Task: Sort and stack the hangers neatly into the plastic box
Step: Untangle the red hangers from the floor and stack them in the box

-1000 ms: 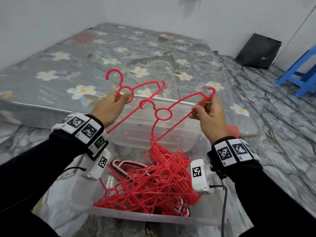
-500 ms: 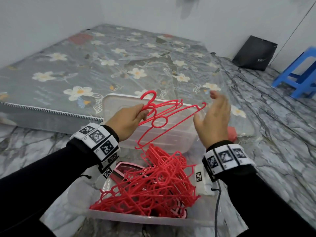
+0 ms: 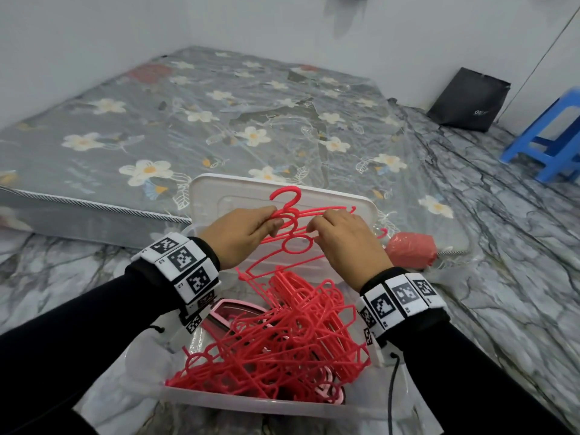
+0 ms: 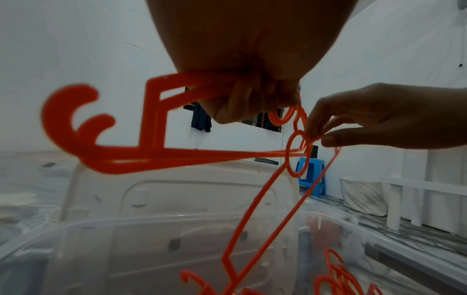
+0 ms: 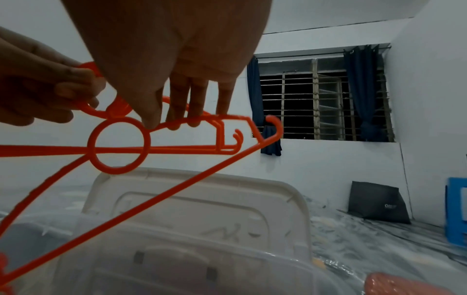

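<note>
Both hands hold a small bunch of red hangers (image 3: pixel 290 226) above the clear plastic box (image 3: pixel 219 405). My left hand (image 3: pixel 248 229) grips them by the necks just under the hooks (image 4: pixel 76 121). My right hand (image 3: pixel 340 235) pinches the shoulder bars beside the round ring (image 5: pixel 118 144), thumb and fingertips (image 5: pixel 174 119) closed on the bars. One hanger (image 4: pixel 265 203) of the bunch dangles down into the box. A tangled pile of red hangers (image 3: pixel 282 346) fills the box, with a few pink ones (image 3: pixel 232 312) underneath.
The box's white lid (image 3: pixel 251 189) leans upright behind the hands against a flowered mattress (image 3: pixel 188 120). A red bundle (image 3: pixel 411 251) lies right of the box. A black bag (image 3: pixel 469 100) and blue stool (image 3: pixel 552 142) stand far right on the marble floor.
The hands have come together: the left brought its hanger right and down onto the others, and the right hand, open half a second ago, now pinches the bunch near the ring.
</note>
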Available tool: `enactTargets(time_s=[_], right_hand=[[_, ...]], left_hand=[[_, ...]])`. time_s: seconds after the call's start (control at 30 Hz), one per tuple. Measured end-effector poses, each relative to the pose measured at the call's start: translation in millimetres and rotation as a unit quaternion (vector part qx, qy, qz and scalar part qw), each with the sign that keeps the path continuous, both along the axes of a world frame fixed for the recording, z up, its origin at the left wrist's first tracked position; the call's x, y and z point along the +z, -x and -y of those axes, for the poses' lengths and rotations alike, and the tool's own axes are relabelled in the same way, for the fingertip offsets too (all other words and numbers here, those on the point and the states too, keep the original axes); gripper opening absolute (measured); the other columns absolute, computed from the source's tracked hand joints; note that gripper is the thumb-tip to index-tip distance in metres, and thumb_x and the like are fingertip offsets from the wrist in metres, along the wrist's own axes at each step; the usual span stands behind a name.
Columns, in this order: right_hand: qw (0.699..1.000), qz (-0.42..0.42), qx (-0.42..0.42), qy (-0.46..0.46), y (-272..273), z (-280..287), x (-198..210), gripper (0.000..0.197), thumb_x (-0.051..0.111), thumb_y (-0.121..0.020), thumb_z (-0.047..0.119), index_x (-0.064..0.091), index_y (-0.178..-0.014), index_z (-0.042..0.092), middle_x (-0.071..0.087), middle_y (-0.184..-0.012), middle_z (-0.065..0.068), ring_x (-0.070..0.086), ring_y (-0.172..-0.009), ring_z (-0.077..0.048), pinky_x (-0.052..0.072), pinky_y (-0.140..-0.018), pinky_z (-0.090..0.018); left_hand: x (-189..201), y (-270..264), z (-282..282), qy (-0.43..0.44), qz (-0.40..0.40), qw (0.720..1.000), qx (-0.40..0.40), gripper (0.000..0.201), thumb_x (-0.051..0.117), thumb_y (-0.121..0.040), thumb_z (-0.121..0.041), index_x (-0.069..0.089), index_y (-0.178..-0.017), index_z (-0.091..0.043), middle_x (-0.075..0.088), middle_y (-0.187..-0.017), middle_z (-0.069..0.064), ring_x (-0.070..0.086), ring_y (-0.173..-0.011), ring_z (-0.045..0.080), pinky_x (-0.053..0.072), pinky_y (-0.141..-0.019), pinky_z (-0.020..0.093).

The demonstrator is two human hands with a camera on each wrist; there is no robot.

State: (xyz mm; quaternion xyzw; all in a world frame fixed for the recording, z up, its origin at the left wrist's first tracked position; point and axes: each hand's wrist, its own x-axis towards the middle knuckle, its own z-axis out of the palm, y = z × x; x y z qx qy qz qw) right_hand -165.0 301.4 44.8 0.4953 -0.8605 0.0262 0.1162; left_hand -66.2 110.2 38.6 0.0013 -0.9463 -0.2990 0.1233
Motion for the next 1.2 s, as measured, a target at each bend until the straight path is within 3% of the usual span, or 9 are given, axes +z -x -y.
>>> enactTargets(time_s=[0.13, 0.4, 0.53, 0.7, 0.77, 0.9, 1.03, 1.13, 1.2], right_hand=[[0.998, 0.056, 0.000, 0.014, 4, -3, 6, 0.018, 0.054, -0.091, 0.014, 0.066, -0.104, 0.014, 0.058, -0.102, -0.008, 0.054, -0.099, -0.028, 0.043, -0.081, -0.042], [0.993, 0.001, -0.059, -0.104, 10, -14, -13, 0.024, 0.048, -0.091, 0.008, 0.059, -0.108, 0.020, 0.054, -0.106, -0.002, 0.051, -0.101, -0.025, 0.032, -0.078, -0.032], [0.996, -0.006, -0.090, 0.011, 13, -16, 1, 0.019, 0.048, -0.089, 0.012, 0.058, -0.099, 0.024, 0.057, -0.098, 0.004, 0.051, -0.098, -0.022, 0.029, -0.084, -0.035], [0.965, 0.198, -0.017, 0.169, -1, -7, 15, 0.011, 0.057, -0.087, 0.008, 0.064, -0.092, 0.015, 0.059, -0.087, 0.003, 0.054, -0.090, -0.022, 0.041, -0.086, -0.044], [0.948, 0.234, 0.011, 0.214, -9, -2, 15, 0.012, 0.058, -0.086, 0.003, 0.065, -0.090, 0.012, 0.058, -0.083, 0.004, 0.053, -0.084, -0.018, 0.043, -0.082, -0.038], [0.921, 0.259, 0.011, 0.290, -14, 2, 12, 0.010, 0.060, -0.087, 0.004, 0.066, -0.090, 0.012, 0.062, -0.084, 0.003, 0.053, -0.089, -0.016, 0.044, -0.083, -0.029], [0.913, 0.240, -0.006, 0.329, -9, 0, 10, 0.004, 0.067, -0.084, 0.009, 0.066, -0.087, 0.012, 0.063, -0.087, 0.001, 0.055, -0.091, -0.016, 0.044, -0.081, -0.023], [0.938, 0.153, -0.041, 0.309, -3, -3, 4, 0.008, 0.069, -0.082, 0.014, 0.061, -0.082, 0.012, 0.058, -0.086, -0.001, 0.048, -0.088, -0.014, 0.037, -0.081, -0.024], [0.963, 0.135, -0.051, 0.227, 2, -5, -4, 0.006, 0.063, -0.084, 0.015, 0.058, -0.082, 0.015, 0.056, -0.085, 0.000, 0.047, -0.087, -0.016, 0.040, -0.079, -0.028]], left_hand=[[3, 0, 0, -0.015, 0.015, 0.999, 0.024, 0.033, 0.042, -0.097, -0.040, 0.060, -0.099, -0.012, 0.067, -0.091, 0.003, 0.060, -0.087, 0.022, 0.045, -0.080, 0.037], [9, 0, 15, 0.022, 0.028, 0.988, 0.150, 0.027, 0.036, -0.099, -0.035, 0.050, -0.094, -0.012, 0.062, -0.083, 0.009, 0.056, -0.078, 0.031, 0.044, -0.069, 0.039], [10, -5, 23, 0.075, 0.048, 0.985, 0.145, 0.028, 0.035, -0.100, -0.035, 0.056, -0.102, -0.017, 0.063, -0.088, 0.003, 0.059, -0.086, 0.029, 0.046, -0.074, 0.039], [9, -7, 18, 0.044, 0.063, 0.993, 0.086, 0.032, 0.032, -0.101, -0.036, 0.058, -0.108, -0.019, 0.065, -0.106, 0.002, 0.058, -0.100, 0.025, 0.045, -0.087, 0.041], [9, -7, 12, 0.006, 0.064, 0.996, 0.055, 0.037, 0.031, -0.101, -0.041, 0.058, -0.106, -0.018, 0.066, -0.106, 0.002, 0.059, -0.100, 0.023, 0.043, -0.090, 0.041], [10, -4, -2, -0.007, 0.064, 0.998, 0.006, 0.047, 0.029, -0.091, -0.065, 0.051, -0.084, -0.024, 0.061, -0.076, 0.002, 0.056, -0.073, 0.017, 0.043, -0.071, 0.036], [8, -1, -4, 0.047, 0.044, 0.998, -0.001, 0.027, 0.044, -0.095, -0.045, 0.037, -0.073, -0.031, 0.047, -0.062, -0.006, 0.045, -0.058, 0.012, 0.031, -0.056, 0.030], [8, -2, 1, 0.082, 0.020, 0.995, 0.049, 0.020, 0.045, -0.096, -0.040, 0.045, -0.081, -0.026, 0.050, -0.065, -0.005, 0.047, -0.065, 0.021, 0.037, -0.060, 0.035], [8, -2, 4, 0.102, 0.000, 0.991, 0.092, 0.021, 0.044, -0.094, -0.039, 0.051, -0.088, -0.021, 0.054, -0.069, -0.003, 0.047, -0.067, 0.023, 0.037, -0.059, 0.034]])
